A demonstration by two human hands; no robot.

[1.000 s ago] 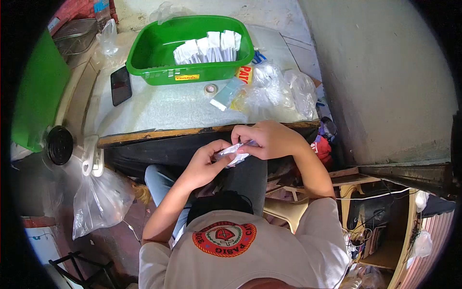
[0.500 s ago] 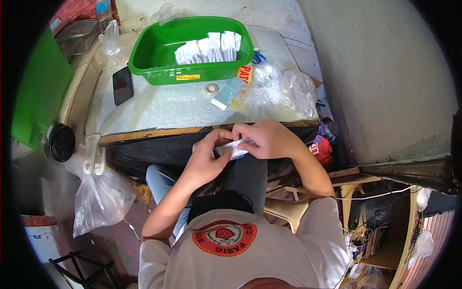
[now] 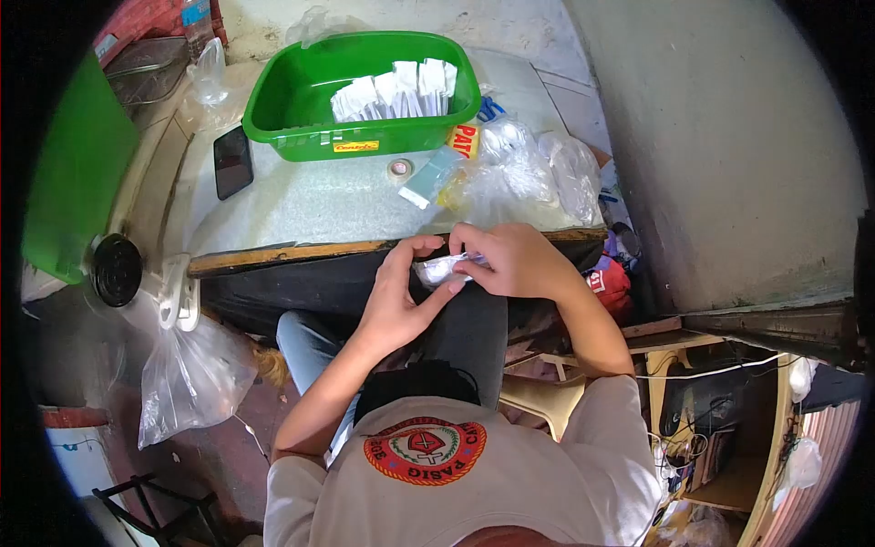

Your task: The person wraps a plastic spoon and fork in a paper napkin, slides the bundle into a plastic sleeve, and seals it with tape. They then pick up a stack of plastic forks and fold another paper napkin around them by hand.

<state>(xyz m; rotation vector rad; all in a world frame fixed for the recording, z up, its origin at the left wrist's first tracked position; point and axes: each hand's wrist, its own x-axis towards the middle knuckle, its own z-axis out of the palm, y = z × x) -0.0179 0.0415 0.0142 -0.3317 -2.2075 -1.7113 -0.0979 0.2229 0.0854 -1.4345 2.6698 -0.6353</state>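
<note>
A small clear plastic packet with white contents is held between my hands, just in front of the table edge and above my lap. My right hand pinches its right end between thumb and bent fingers. My left hand curves round the left side, its thumb against the lower edge and its index finger arched above. The fingertips behind the packet are hidden. Beyond, on the table, a green basin holds several white folded packets standing in a row.
A roll of tape, a pale blue-green box and clear plastic bags lie near the basin. A phone is at the left. A plastic bag hangs beside the table. A grey wall rises at the right.
My left fingers have spread wider and the thumb has slid right along the packet's lower edge, showing more of the packet. My right hand has shifted slightly upward.
</note>
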